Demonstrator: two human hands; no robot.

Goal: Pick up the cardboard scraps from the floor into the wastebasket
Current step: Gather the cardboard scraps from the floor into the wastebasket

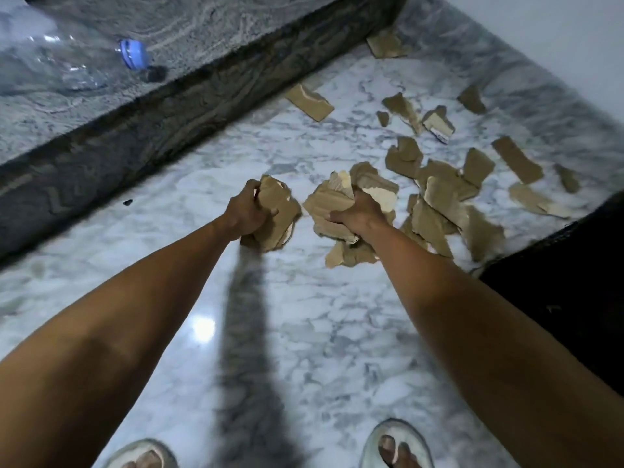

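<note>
Both arms reach down over a white marble floor (pixel 304 332). My left hand (pixel 244 211) is closed around a bunch of brown cardboard scraps (pixel 280 211). My right hand (pixel 359 214) grips a bigger wad of cardboard scraps (pixel 329 204). Several more torn cardboard scraps (pixel 442 194) lie scattered on the floor beyond and to the right of my right hand, some as far as the back corner (pixel 386 45). No wastebasket is recognisable in the view.
A dark stone step (pixel 169 106) runs diagonally along the left, with a clear plastic bottle with a blue cap (pixel 133 55) lying on top. A black object (pixel 574 282) stands at the right edge. My sandalled feet (pixel 395 447) show at the bottom.
</note>
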